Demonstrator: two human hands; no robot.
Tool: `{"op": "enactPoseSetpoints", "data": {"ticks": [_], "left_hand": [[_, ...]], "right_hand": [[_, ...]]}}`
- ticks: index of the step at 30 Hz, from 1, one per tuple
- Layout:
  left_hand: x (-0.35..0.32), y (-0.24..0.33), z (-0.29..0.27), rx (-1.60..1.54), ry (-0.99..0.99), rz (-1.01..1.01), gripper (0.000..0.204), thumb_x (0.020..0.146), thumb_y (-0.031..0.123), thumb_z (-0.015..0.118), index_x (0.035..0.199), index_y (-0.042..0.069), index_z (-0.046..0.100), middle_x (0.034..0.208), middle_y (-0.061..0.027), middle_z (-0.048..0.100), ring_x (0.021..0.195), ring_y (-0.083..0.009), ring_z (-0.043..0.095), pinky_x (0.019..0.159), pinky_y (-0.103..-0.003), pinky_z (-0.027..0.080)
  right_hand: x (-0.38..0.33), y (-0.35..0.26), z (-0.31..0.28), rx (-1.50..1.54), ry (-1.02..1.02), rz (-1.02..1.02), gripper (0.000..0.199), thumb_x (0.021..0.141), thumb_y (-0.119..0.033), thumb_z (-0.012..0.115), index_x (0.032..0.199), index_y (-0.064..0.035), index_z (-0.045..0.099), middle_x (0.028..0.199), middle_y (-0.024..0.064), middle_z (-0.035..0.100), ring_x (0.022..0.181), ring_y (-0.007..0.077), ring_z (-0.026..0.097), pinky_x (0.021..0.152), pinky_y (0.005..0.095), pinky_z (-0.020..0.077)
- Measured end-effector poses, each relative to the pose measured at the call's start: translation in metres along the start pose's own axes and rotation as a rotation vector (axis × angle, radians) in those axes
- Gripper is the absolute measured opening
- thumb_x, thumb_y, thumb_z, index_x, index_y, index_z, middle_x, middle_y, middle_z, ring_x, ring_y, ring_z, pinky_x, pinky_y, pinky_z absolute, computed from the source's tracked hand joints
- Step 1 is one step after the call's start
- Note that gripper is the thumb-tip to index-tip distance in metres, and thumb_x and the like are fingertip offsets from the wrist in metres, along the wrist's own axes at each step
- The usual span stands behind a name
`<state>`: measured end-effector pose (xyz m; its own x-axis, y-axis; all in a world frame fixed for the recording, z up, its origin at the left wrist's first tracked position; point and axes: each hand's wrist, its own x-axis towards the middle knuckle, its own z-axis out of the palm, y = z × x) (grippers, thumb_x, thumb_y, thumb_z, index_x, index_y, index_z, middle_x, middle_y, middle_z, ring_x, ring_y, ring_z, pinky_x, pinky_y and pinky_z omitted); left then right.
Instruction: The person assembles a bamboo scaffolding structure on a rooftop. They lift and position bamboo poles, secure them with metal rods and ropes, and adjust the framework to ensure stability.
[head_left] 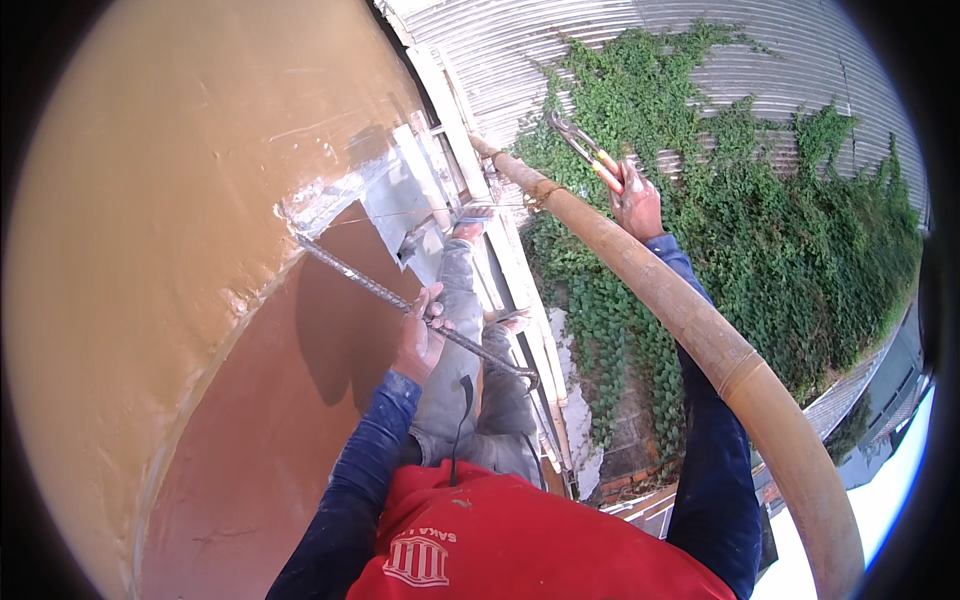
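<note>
1. Ribbed steel bar: set aslant, its upper end met by the wall at a patch of rough mortar, its lower end seen beside the grey trousers; crossed over the legs in this view.
2. Left hand: closed around the ribbed steel bar near its middle; the bar is grasped between curled fingers and thumb.
3. Pincers: red-orange handles, metal head pointed up and to the left; held out beyond the bamboo pole, against the green vine behind.
4. Right hand: clenched on the handle ends of the pincers.
5. Bamboo pole: jointed, curved by the lens; bound with a lashing near its upper end; passed between the two hands.
6. Wall: finished in tan, with a reddish-brown area below; shadowed in part.
7. Vine: spread across a corrugated roof.
8. Wooden planks: laid lengthwise beside the wall.
9. Red shirt: worn over dark blue sleeves.
</note>
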<state>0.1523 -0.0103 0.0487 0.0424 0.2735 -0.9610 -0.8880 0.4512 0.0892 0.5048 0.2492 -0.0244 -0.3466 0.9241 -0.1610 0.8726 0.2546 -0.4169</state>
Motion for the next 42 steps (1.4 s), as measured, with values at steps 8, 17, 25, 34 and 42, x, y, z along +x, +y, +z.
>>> {"op": "enactPoseSetpoints", "data": {"ticks": [8,17,25,34,42], "left_hand": [[0.008,-0.028,-0.01,-0.03,0.035,-0.091,0.047,0.102,0.032,0.063,0.136,0.002,0.05,0.074,0.0057,0.046,0.061,-0.0059,0.044,0.068,-0.029,0.045],[0.014,-0.028,-0.012,0.051,0.09,-0.086,0.051,0.102,0.033,0.062,0.138,0.0,0.047,0.074,0.0063,0.044,0.06,-0.0051,0.042,0.066,-0.029,0.045],[0.014,-0.015,-0.007,0.09,0.081,-0.064,0.049,0.102,0.031,0.062,0.137,0.0,0.049,0.073,0.0062,0.044,0.06,-0.0058,0.043,0.066,-0.028,0.044],[0.016,-0.011,-0.002,0.073,0.093,-0.05,0.045,0.102,0.031,0.062,0.134,0.001,0.052,0.07,0.0074,0.043,0.061,-0.0054,0.043,0.066,-0.029,0.043],[0.019,-0.015,-0.005,0.067,0.12,-0.046,0.027,0.101,0.029,0.063,0.116,0.007,0.057,0.069,0.0081,0.042,0.061,-0.0062,0.043,0.065,-0.03,0.042]], "right_hand": [[0.019,0.025,0.009,-0.355,-0.706,0.128,0.028,0.093,-0.024,0.055,0.111,-0.0024,0.062,0.095,0.025,0.072,0.089,0.0377,0.072,0.07,0.0498,0.0575],[0.026,0.05,0.038,-0.127,-0.362,0.184,0.032,0.092,-0.025,0.055,0.109,0.0013,0.061,0.091,0.0273,0.07,0.083,0.0426,0.07,0.075,0.0526,0.0559],[0.048,0.054,0.013,-0.146,-0.303,0.195,0.031,0.092,-0.025,0.056,0.107,0.0019,0.062,0.091,0.027,0.071,0.085,0.0439,0.07,0.074,0.0546,0.0557],[0.03,0.048,0.019,-0.159,-0.646,0.118,0.034,0.091,-0.019,0.057,0.107,0.011,0.062,0.088,0.0286,0.069,0.085,0.0426,0.069,0.069,0.0525,0.0547],[-0.018,0.051,0.044,-0.141,-0.748,-0.003,0.034,0.094,-0.027,0.059,0.109,0.0032,0.063,0.088,0.0226,0.071,0.08,0.0444,0.069,0.072,0.0538,0.0548]]}}
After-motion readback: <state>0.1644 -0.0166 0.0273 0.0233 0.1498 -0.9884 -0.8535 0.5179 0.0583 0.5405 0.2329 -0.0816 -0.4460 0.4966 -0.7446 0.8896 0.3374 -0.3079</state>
